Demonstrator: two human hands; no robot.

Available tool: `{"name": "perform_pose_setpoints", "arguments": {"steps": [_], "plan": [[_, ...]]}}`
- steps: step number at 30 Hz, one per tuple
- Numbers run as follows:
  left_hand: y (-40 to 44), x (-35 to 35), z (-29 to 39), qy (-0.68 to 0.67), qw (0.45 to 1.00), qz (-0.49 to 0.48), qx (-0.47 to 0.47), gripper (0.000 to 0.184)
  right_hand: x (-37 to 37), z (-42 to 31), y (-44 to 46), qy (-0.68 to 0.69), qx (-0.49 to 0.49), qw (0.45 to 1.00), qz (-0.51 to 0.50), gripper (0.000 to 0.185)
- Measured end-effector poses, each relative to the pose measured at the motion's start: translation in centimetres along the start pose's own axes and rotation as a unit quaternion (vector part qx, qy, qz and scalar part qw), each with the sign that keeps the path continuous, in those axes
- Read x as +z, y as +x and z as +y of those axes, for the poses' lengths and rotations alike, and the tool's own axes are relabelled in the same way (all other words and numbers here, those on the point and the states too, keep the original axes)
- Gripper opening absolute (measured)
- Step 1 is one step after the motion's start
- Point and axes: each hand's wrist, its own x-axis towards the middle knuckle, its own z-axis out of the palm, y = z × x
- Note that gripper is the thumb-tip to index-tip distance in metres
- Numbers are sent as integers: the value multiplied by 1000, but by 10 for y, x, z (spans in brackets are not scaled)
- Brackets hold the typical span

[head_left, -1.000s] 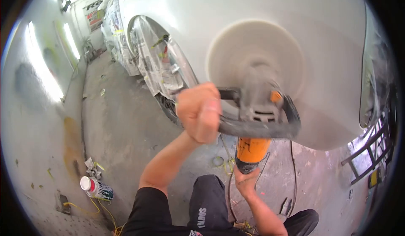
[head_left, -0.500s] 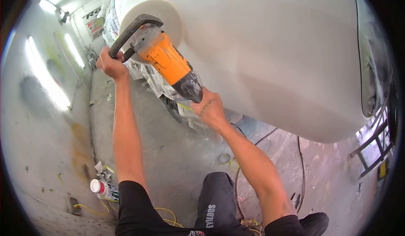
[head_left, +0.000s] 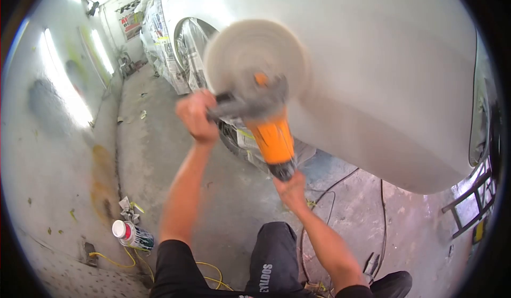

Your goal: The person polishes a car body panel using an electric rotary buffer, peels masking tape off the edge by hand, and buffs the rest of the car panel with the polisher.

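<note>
An orange and black polisher [head_left: 273,141] is held in both my hands in front of a pale grey car body [head_left: 383,80]. My left hand [head_left: 198,117] is closed round its black front handle [head_left: 234,106], which is smeared by motion. Lower down, my right hand [head_left: 291,190] grips the dark rear end of the tool. The round, pale pad [head_left: 253,48] looks blurred and faces the panel; it appears to lie against it, near the wheel arch.
Newspaper and plastic masking [head_left: 165,42] cover the car's left part. A white-capped container [head_left: 133,236] stands by the left wall with a yellow cord [head_left: 120,263]. Dark cables [head_left: 383,218] cross the floor. A metal frame [head_left: 474,197] stands at the right.
The polisher has moved right and down in view, and its body has turned more upright. Both hands moved with it, still gripping. The wheel arch is now uncovered behind the pad.
</note>
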Motion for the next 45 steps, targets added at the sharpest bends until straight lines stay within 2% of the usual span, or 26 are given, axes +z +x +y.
{"name": "perform_pose_setpoints", "arguments": {"steps": [1,3,5,6,8,11,12,13,15,19,21,22,23,24,26,27,31,33,34,35,38,40,41,43,44,45], "plan": [[24,3,-18,97,992,44,67,6,18,3,24,-53,-11,999,-4,48],[62,2,-61,221,969,64,89,13,34,-41,74,-13,-30,999,-29,52],[81,-2,-114,236,971,38,16,12,45,-73,108,-27,-67,997,-5,51],[83,-12,-158,-90,960,20,-264,15,46,-76,114,-27,-64,998,-2,51],[83,1,-138,163,983,59,-53,16,48,-79,120,-48,-49,998,-6,50],[42,2,-82,183,980,76,23,20,30,-47,76,-51,-5,998,-31,47],[25,3,-56,96,993,62,-17,13,28,-20,53,-59,-21,998,-1,46],[7,3,-28,9,997,49,-58,38,24,4,29,-69,-38,996,28,45],[0,-6,36,-243,951,-12,-192,39,2,13,-5,60,0,998,-11,36],[-3,-7,45,-294,920,-29,-258,41,12,22,-13,-4,17,1000,3,34],[16,-7,-1,-327,928,-16,-177,32,29,4,29,22,20,999,-27,43],[32,-1,-28,-70,996,47,-8,20,44,4,55,4,-21,1000,-19,43],[47,6,-52,188,964,101,161,8,58,5,79,-13,-54,998,-9,43],[64,5,-69,207,964,79,146,18,62,-17,99,2,-55,998,-8,44],[82,-4,-123,130,991,-5,18,24,63,-61,136,8,-77,997,4,46],[88,-1,-120,127,992,-4,19,24,63,-70,145,1,-93,996,16,46],[82,2,-82,263,948,74,164,20,60,-31,130,-33,-115,993,12,51],[35,0,-54,165,975,52,140,17,40,-2,91,-62,-60,996,-4,46],[10,-5,-34,-237,962,6,-137,23,27,5,68,-59,-15,998,-18,40],[14,-2,9,-280,942,1,-187,36,15,15,45,-19,8,1000,-16,40],[-11,-5,56,-261,953,-22,-151,38,-3,36,-3,35,-6,999,-3,36],[-13,-7,62,-288,935,-52,-198,39,1,42,4,37,20,999,-26,43],[-10,-4,49,-285,939,-39,-191,42,4,45,5,40,59,996,-45,50],[1,-9,1,-295,938,-50,-176,28,35,62,44,-32,22,999,2,53],[14,-5,-23,-86,996,0,-19,15,45,48,67,-20,-6,1000,0,53],[28,-1,-48,127,981,51,139,6,55,28,91,-9,-32,999,-2,54]]}}
